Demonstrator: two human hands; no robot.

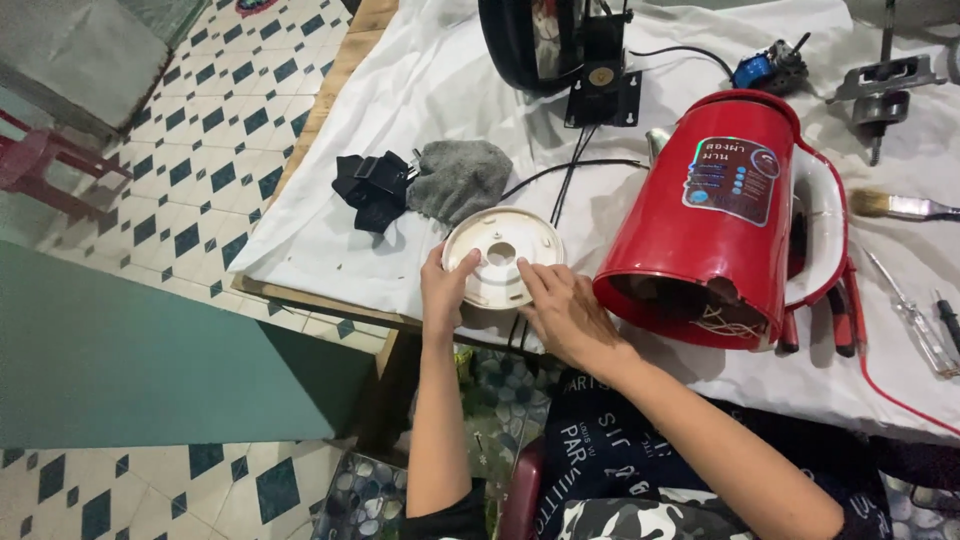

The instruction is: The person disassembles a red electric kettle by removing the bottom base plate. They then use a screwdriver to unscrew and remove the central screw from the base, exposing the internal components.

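A round white plastic base plate with a centre hole lies tilted at the table's near edge. My left hand grips its left rim, and my right hand holds its right side with fingers on its face. Just to the right, a red electric kettle lies on its side, its open bottom facing me with wires showing inside.
White cloth covers the table. A grey rag and a black part lie behind the plate. A black appliance stands at the back. A brush, screwdrivers and red-handled pliers lie on the right.
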